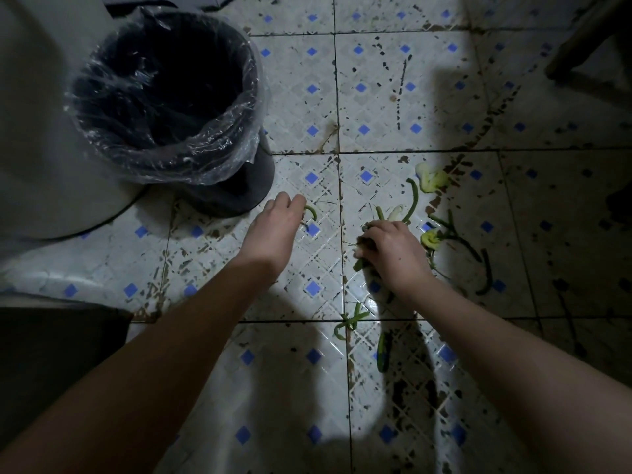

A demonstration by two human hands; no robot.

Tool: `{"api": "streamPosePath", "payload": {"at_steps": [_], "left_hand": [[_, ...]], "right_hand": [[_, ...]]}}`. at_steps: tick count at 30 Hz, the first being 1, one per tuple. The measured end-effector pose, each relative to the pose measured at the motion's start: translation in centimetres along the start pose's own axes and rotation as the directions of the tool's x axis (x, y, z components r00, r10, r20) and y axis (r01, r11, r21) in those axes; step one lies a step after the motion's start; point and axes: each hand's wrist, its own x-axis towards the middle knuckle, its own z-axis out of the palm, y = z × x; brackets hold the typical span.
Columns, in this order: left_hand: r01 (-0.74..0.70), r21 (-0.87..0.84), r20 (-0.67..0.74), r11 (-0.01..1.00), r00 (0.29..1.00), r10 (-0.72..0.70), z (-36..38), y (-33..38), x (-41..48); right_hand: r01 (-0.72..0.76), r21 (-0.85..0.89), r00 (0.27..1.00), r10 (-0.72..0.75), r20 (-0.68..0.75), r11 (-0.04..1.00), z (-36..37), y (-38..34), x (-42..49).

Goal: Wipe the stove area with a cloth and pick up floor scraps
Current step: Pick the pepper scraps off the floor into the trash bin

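Grabbing veggie scraps point(412, 198) off the tiled floor point(376, 107) by the bin point(205, 169)
Left hand point(273, 230) fingers curl onto 1 green strip point(312, 212); right hand point(393, 249) clutches a bunch point(359, 260).

This is the floor of a dimly lit home kitchen. Glossy white ceramic floor tiles point(297, 97) with small blue diamond insets are smeared with dark grime. Green vegetable trimmings point(412, 196) and pale stalk ends point(427, 175) lie scattered on them, near a round dark plastic waste bin point(253, 186) lined with a crinkled clear plastic bag point(219, 162).
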Motion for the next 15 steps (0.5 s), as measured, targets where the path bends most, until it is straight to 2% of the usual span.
{"api": "streamPosePath", "payload": {"at_steps": [6,15], "left_hand": [[-0.002,-0.009,0.011,1.000,1.000,0.002,-0.3,-0.1,-0.4],[-0.009,0.002,0.015,1.000,1.000,0.009,-1.0,0.0,-1.0]], "right_hand": [[-0.019,-0.021,0.998,0.021,0.066,1.000,-0.2,-0.7,0.0],[0.056,0.000,0.995,-0.056,0.086,0.998,-0.7,-0.8,-0.2]]}}
